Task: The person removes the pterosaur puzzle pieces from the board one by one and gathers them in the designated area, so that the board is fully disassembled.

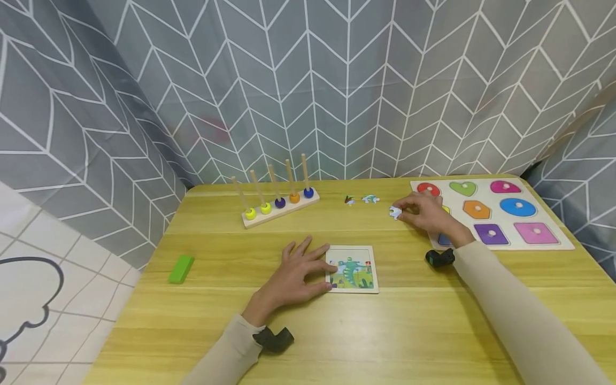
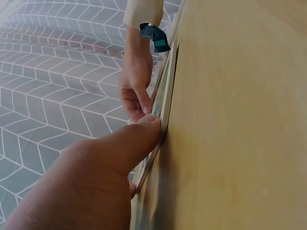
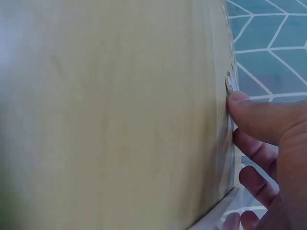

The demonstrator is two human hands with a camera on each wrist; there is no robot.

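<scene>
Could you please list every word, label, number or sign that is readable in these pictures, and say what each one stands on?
None: no readable text shows in any view.
The small square dinosaur jigsaw board under the left hand carries only a picture.
The white shape-sorting board with coloured knobbed pieces bears no lettering.
The small pale puzzle piece pinched by the right hand is too small to tell.

Small white-and-blue puzzle piece (image 1: 395,212), flat on the wooden table, pinched at fingertips; square dinosaur puzzle board (image 1: 353,268), lying flat mid-table, nearly complete.
</scene>
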